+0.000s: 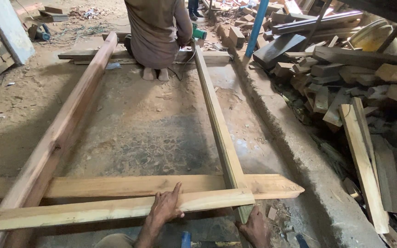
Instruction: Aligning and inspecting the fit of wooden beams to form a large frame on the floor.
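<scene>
Left hand (167, 206) is lying flat, fingers spread, on the pale plank (116, 207), while right hand (255, 227) is gripping the long rail (221, 138) end just beside it.

I am pressing my left hand (166, 207) on a pale yellow plank (116, 209) streaked with faint orange grain, and my right hand (256, 228) is touching a greenish-grey rail (219, 124). A second plank (161, 185) is showing a warmer honey tan. The long beam (56, 138) is glowing reddish brown. The floor (148, 133) is looking dusty tan with a dark grey mottled patch. A person in a brown shirt (155, 30) is crouching beside a bright blue pole (257, 27).
</scene>
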